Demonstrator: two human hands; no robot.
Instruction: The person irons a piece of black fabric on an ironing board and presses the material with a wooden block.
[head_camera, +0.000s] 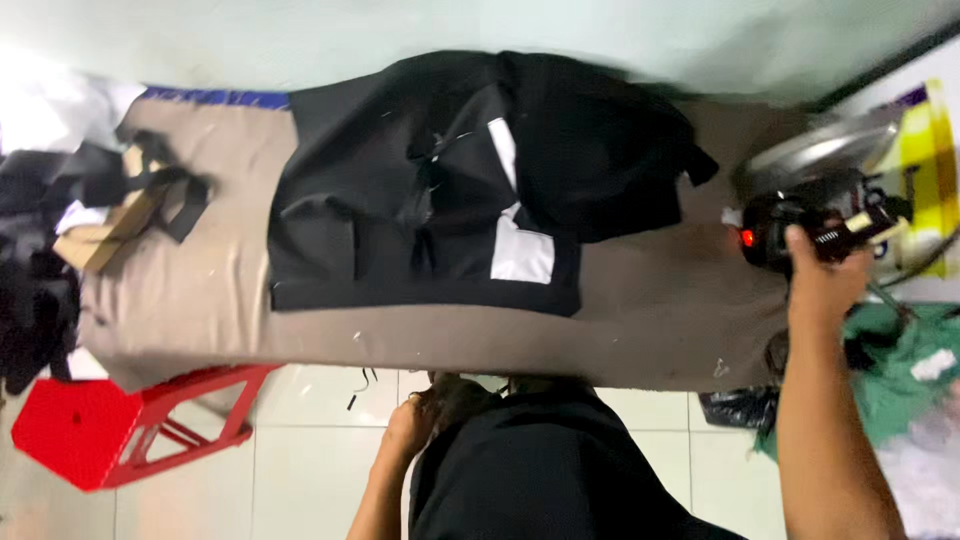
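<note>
Right hand is clasped around the handle of a black iron, which sits at the 3 o'clock end of the tan padded surface, a red light showing on its body. Left hand hangs below the surface's near edge at 6 o'clock, fingers curled against the person's dark clothing; whether it grips anything cannot be told. A black garment with white panels lies flat at centre. A red stool lies tipped at 8 o'clock.

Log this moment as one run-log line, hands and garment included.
right hand gripping iron at board end | left hand low by body, off board | black garment spread on tan ironing board
</note>
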